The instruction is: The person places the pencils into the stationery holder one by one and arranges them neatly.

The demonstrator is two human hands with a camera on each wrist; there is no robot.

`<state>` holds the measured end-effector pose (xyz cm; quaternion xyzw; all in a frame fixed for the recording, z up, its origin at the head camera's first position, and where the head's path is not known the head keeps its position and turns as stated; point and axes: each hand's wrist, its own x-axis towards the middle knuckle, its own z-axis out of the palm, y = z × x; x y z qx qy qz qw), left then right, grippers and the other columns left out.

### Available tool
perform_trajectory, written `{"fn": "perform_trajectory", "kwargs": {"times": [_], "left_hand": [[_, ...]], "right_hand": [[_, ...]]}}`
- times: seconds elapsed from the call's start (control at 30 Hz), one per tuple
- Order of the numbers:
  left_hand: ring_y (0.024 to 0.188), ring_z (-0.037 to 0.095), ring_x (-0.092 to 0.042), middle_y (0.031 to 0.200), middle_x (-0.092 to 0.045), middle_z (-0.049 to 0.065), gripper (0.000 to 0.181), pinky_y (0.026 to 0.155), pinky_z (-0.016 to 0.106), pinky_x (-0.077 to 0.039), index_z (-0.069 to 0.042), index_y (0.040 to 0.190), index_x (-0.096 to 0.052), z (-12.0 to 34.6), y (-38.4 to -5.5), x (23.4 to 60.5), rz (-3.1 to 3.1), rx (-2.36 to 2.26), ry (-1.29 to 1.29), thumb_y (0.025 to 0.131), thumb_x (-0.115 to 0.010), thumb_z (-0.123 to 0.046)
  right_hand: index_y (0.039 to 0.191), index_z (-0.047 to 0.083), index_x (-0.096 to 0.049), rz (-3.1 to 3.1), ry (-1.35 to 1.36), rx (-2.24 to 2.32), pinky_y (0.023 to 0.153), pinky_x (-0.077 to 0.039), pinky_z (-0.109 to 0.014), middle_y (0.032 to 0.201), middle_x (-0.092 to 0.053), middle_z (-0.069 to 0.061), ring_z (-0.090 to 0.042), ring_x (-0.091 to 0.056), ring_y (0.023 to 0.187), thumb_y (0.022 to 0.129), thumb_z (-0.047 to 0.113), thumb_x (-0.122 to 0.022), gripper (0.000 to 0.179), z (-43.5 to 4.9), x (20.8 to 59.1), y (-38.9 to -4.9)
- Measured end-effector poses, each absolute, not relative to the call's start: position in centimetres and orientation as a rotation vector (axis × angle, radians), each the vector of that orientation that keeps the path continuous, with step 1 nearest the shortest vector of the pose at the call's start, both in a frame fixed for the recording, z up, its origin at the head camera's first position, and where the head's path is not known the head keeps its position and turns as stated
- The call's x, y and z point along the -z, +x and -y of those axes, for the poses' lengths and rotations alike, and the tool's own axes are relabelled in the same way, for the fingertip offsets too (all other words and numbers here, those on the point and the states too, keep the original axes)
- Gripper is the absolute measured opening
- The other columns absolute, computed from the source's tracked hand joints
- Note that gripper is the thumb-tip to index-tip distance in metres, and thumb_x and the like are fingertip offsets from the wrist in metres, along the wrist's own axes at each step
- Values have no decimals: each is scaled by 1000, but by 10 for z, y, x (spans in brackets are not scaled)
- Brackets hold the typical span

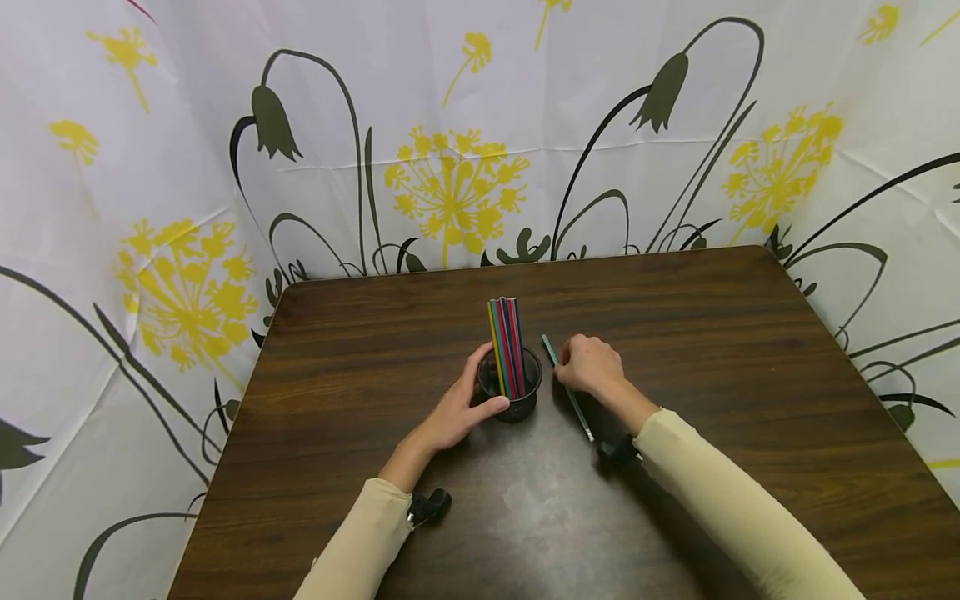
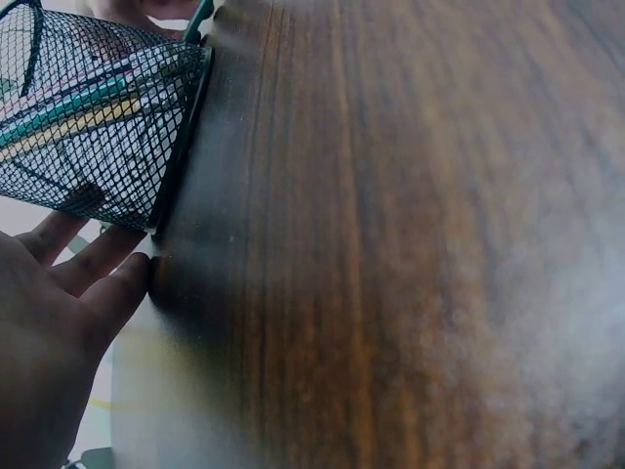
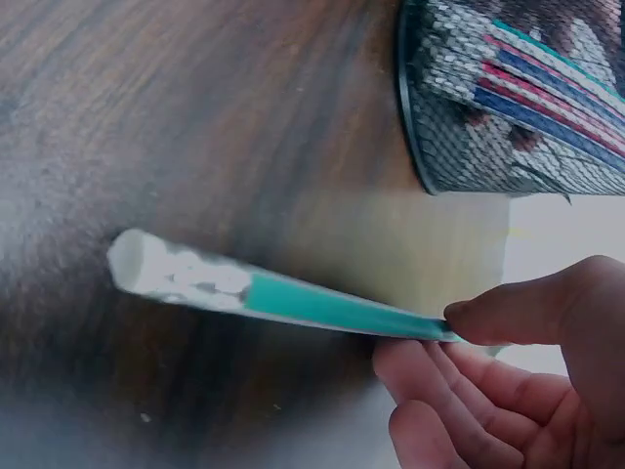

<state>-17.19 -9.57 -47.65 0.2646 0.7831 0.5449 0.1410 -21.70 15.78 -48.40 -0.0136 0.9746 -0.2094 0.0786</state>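
A black mesh pencil cup (image 1: 522, 410) stands upright on the table, holding several coloured pencils (image 1: 507, 350). My left hand (image 1: 448, 417) grips the cup from its left side, thumb at the near side and fingers round the far left. In the left wrist view, fingers touch the mesh wall near the cup's base. To the right of the cup, my right hand (image 1: 592, 365) pinches a teal pencil (image 3: 332, 309) between thumb and fingers. The white eraser end (image 3: 137, 262) of this pencil points back toward me, close over the table.
The dark wood-grain table (image 1: 360, 358) carries the cup. Behind and at both sides hangs a white curtain (image 1: 322, 200) with yellow and dark green flowers. A small black camera sits at each wrist, near the cream sleeves (image 1: 720, 483).
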Motion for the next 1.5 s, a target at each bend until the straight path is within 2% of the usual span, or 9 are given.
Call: {"fn": "perform_trajectory", "kwargs": {"times": [0.23,0.47,0.63,0.77,0.97,1.33,1.5], "left_hand": [[134,35,-40,151,-33,20,80,109,52,-32,-18,157,-10,96,-174,477,-2248,-1567,771,97,-63,-15],[135,35,-39,150,-34,20,80,109,51,-32,-17,157,-10,97,-174,477,-2245,-1559,777,97,-63,-16],[134,35,-40,150,-35,20,80,109,51,-32,-16,157,-10,96,-174,477,-2241,-1566,790,97,-62,-16],[133,33,-41,149,-36,20,80,109,51,-33,-17,157,-10,96,-174,477,-2242,-1570,793,97,-62,-14],[134,33,-40,149,-37,19,80,109,53,-32,-16,157,-11,96,-174,479,-2232,-1586,796,96,-62,-11],[131,34,-43,147,-38,19,79,109,53,-31,-18,157,-10,97,-173,478,-2226,-1572,766,97,-61,-13],[129,25,-46,147,-41,8,80,109,50,-33,-37,155,-10,98,-183,505,-2241,-1590,754,97,-63,-20]], "right_hand": [[83,20,-72,-2977,-43,795,61,-49,-43,78,-67,5,-20,-63,74,85,27,-68,9,-164,456,-215],[92,17,-72,-3134,-127,1263,61,-47,-37,78,-70,7,-13,-63,69,88,29,-70,13,-163,414,-207],[91,13,-72,-3191,-307,1698,58,-47,-26,76,-70,6,-8,-64,62,88,22,-72,10,-155,393,-200],[93,9,-72,-3095,-527,1959,57,-49,-21,80,-71,2,-10,-64,62,88,16,-73,9,-145,383,-192],[95,8,-70,-2987,-702,1906,60,-53,-24,82,-71,1,-8,-65,64,89,13,-72,9,-130,395,-185],[93,8,-68,-2929,-693,1729,59,-54,-27,82,-70,1,-5,-65,64,87,13,-73,9,-118,437,-181],[92,9,-68,-2950,-684,1683,60,-54,-27,81,-70,2,-4,-64,62,87,14,-73,9,-116,445,-181]]}}
